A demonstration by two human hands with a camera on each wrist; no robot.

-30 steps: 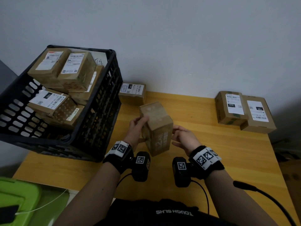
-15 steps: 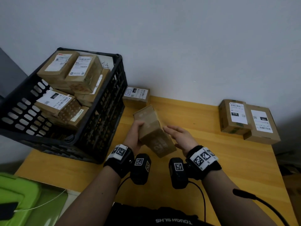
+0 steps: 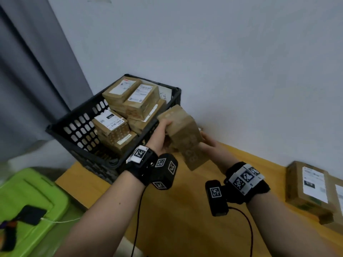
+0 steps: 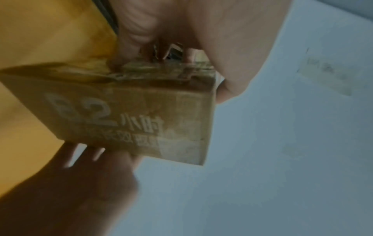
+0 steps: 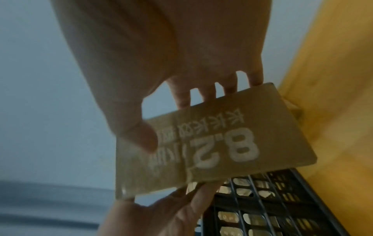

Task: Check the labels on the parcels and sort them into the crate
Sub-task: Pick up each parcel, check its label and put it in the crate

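A brown cardboard parcel [image 3: 185, 138] with a white "8.2" print hangs tilted in the air beside the near right corner of the black crate [image 3: 83, 106]. My left hand [image 3: 161, 140] grips its left side, thumb on the top end. At the parcel's right side is my right hand [image 3: 211, 145]. In the right wrist view its thumb lies on the printed face [image 5: 201, 143] and its fingers [image 5: 181, 95] reach behind the edge. No label shows on the faces in view. Several labelled parcels [image 3: 130, 102] are piled in the crate.
Two labelled parcels [image 3: 311, 188] lie on the wooden table [image 3: 185, 210] at the far right. A green bin lid [image 3: 31, 191] with a black device [image 3: 31, 214] on it sits low at the left. A grey curtain [image 3: 27, 89] hangs behind the crate.
The parcel has come up off the table and moved left toward the crate. My right hand, flat beside it half a second ago, now holds it. The view has swung left.
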